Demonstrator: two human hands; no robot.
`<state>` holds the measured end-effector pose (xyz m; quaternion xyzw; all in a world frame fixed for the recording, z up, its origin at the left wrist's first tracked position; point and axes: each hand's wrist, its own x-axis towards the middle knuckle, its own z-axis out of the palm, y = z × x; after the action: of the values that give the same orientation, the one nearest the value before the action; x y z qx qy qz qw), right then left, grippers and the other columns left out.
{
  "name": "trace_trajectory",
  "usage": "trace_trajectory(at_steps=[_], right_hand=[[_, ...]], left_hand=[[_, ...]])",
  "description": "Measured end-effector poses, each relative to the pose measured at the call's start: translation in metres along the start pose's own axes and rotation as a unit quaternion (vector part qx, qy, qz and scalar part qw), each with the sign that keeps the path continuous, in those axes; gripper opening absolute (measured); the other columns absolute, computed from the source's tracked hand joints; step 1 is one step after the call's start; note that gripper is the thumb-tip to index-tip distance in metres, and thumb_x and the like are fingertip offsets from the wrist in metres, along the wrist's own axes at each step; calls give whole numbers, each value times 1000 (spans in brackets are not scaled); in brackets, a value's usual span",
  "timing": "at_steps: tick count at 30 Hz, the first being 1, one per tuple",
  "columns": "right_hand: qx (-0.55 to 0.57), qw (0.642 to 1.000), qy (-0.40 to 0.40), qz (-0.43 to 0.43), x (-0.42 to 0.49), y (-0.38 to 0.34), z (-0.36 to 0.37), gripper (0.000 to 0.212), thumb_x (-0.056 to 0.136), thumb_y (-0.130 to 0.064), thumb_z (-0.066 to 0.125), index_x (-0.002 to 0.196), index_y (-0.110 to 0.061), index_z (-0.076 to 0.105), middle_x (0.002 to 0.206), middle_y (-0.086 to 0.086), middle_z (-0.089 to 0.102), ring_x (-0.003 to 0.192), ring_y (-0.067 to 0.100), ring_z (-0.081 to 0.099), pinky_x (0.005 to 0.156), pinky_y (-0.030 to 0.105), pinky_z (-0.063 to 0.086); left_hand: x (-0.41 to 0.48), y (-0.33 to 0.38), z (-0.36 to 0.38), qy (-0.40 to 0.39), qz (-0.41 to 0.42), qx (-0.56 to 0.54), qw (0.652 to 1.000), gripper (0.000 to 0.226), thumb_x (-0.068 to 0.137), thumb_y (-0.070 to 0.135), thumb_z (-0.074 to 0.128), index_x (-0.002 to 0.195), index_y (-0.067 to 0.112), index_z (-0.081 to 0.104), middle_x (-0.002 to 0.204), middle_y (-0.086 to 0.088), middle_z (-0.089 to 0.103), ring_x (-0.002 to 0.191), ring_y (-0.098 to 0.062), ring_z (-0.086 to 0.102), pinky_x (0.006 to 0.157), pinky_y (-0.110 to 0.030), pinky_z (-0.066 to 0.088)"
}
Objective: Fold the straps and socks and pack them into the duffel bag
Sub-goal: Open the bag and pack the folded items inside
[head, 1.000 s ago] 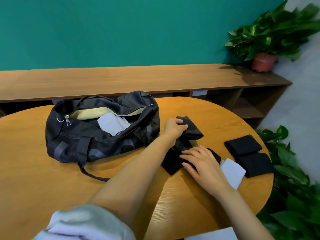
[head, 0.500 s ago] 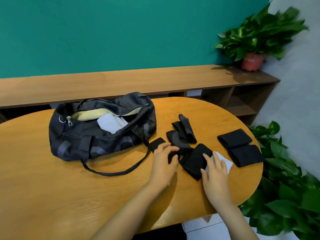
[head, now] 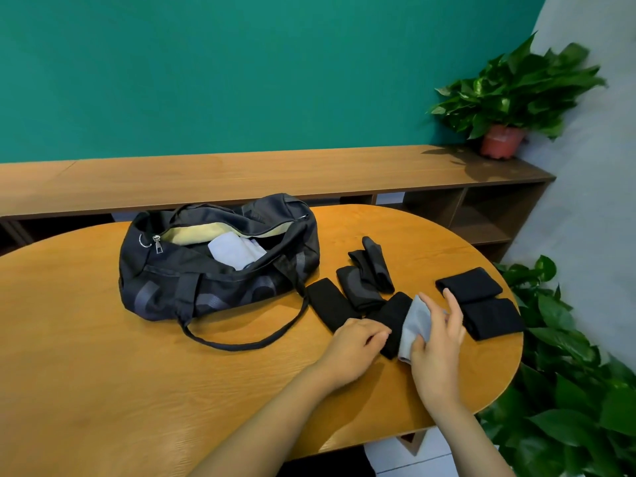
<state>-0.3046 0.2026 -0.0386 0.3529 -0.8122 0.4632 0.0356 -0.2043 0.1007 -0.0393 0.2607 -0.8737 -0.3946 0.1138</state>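
The dark duffel bag [head: 192, 280] lies unzipped on the round wooden table [head: 103, 380], white folded cloth inside it. To its right a long black strap [head: 364, 287] sprawls in loose folds. My left hand [head: 358, 342] rests on the strap's near black end, fingers curled over it. My right hand [head: 437, 342] pinches a grey-white sock [head: 414, 327] and lifts its edge off the table, beside a black fold of the strap. Two folded black socks [head: 478, 304] lie side by side near the table's right edge.
The bag's carry handle [head: 241, 344] loops across the table in front of the bag. A low wooden shelf [head: 241, 177] runs behind the table with a potted plant [head: 506, 98] on its right end. More leafy plants [head: 568, 390] crowd the table's right edge.
My left hand came back from the far end of the strap to its near end. My right hand shifted from the strap to the grey-white sock and lifted it. The bag handle now lies stretched forward.
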Motion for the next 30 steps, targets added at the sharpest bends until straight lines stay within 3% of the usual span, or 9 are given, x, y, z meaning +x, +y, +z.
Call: trace_trajectory(at_steps=[3, 7, 11, 14, 19, 22, 25, 27, 30], right_hand=[[74, 997, 0, -38, 8, -27, 1, 68, 84, 17, 53, 139, -23, 45, 156, -9, 17, 140, 19, 26, 102, 30, 36], [216, 974, -51, -44, 19, -73, 12, 60, 91, -2, 61, 133, -39, 42, 152, -17, 23, 132, 3, 38, 98, 13, 42], [293, 949, -116, 17, 36, -107, 38, 60, 90, -10, 66, 138, -33, 37, 139, -14, 35, 119, 0, 47, 88, 16, 51], [384, 883, -239, 129, 50, -138, 60, 67, 87, -20, 71, 142, -28, 33, 130, -8, 54, 108, 6, 61, 78, 19, 55], [496, 793, -317, 157, 80, -190, 101, 54, 85, -4, 70, 134, -15, 46, 117, 9, 68, 100, 19, 69, 81, 32, 58], [547, 748, -342, 153, 105, -219, 126, 50, 88, 2, 64, 133, -11, 46, 115, 10, 67, 96, 18, 70, 73, 28, 57], [552, 724, -386, 148, 124, -238, 159, 46, 91, 1, 61, 133, -12, 45, 111, 11, 67, 90, 16, 70, 69, 27, 56], [476, 758, -427, 128, 127, -240, 185, 47, 89, -3, 66, 131, -14, 46, 112, 10, 66, 96, 19, 67, 73, 29, 55], [92, 866, -484, -89, 121, -230, 221, 68, 85, -20, 75, 141, -14, 38, 132, 10, 53, 122, 29, 51, 90, 34, 46]], left_hand=[[2, 12, -16, 41, -23, -185, 982, 26, 104, 32, 41, 96, 20, 63, 98, -6, 66, 93, -21, 59, 87, -33, 44], [0, 18, -50, 90, -42, -389, 916, 21, 99, 23, 55, 115, 12, 64, 104, -1, 71, 95, -17, 66, 84, -31, 51], [-5, 4, -100, 180, -75, -457, 868, 21, 96, 13, 59, 116, 10, 62, 109, -12, 71, 96, -24, 67, 78, -39, 54], [-14, -10, -134, 202, -81, -446, 868, 20, 95, 15, 59, 115, 13, 62, 106, -10, 72, 92, -23, 68, 72, -38, 56], [-18, -41, -189, 295, -44, -275, 914, 22, 98, 32, 54, 108, 18, 68, 110, -4, 65, 103, -19, 61, 86, -32, 49], [-21, -94, -226, 354, -32, -2, 935, 50, 95, 55, 31, 114, 22, 63, 118, 7, 62, 116, -16, 54, 102, -38, 40], [-43, -143, -242, 207, -117, 283, 929, 68, 92, 64, 5, 104, 28, 61, 107, 14, 61, 121, -9, 45, 118, -51, -8], [-60, -151, -245, 171, -100, 356, 913, 70, 95, 62, -1, 77, 26, 56, 78, 12, 59, 94, -5, 54, 119, -49, -7], [-76, -151, -244, 196, -10, 363, 911, 61, 102, 56, 7, 63, 27, 43, 59, 11, 48, 66, -6, 51, 111, -39, 26]])
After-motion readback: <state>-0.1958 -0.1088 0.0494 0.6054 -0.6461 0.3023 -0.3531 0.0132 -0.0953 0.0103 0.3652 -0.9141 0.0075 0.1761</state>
